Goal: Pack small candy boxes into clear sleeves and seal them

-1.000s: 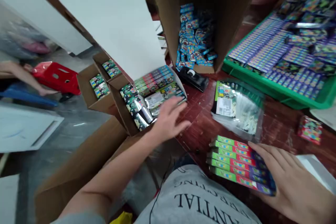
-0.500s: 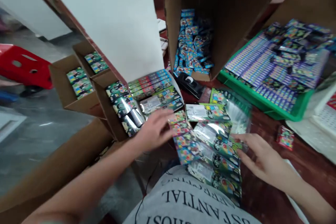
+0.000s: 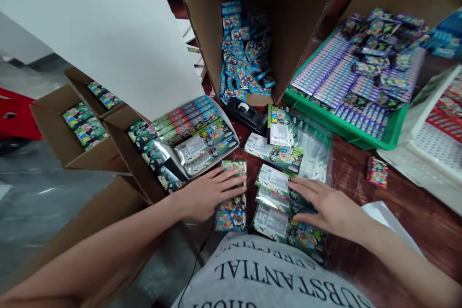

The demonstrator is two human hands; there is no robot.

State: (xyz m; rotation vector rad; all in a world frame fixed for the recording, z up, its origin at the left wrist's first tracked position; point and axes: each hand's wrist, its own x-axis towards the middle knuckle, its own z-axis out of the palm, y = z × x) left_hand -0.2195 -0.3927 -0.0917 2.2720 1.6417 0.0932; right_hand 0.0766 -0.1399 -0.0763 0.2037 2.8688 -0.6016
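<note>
My left hand (image 3: 209, 193) lies flat with its fingers stretched over a short column of small colourful packets (image 3: 231, 221). It covers the middle of that column. To the right, my right hand (image 3: 325, 204) rests its extended fingers on overlapping flat printed packs (image 3: 272, 221) with pale label panels. Beyond the hands lie a pack with a white label (image 3: 262, 147) and an upright-facing green pack (image 3: 279, 127). Beside these is a clear plastic bag (image 3: 317, 151) with a green edge. A white box (image 3: 234, 144) of similar packs stands beyond my left hand.
A black tape dispenser (image 3: 245, 113) sits before a tall cardboard box (image 3: 310, 14) with blue packets inside. A green tray (image 3: 393, 139) of purple packets stands at right, near a red packet (image 3: 377, 172). Open cartons (image 3: 111, 161) are at left; a white panel (image 3: 108, 24) rises behind.
The column of small packets has moved from partly over the flat packs to a separate place on their left. My left hand now lies on it; my right hand has moved inward over the packs.
</note>
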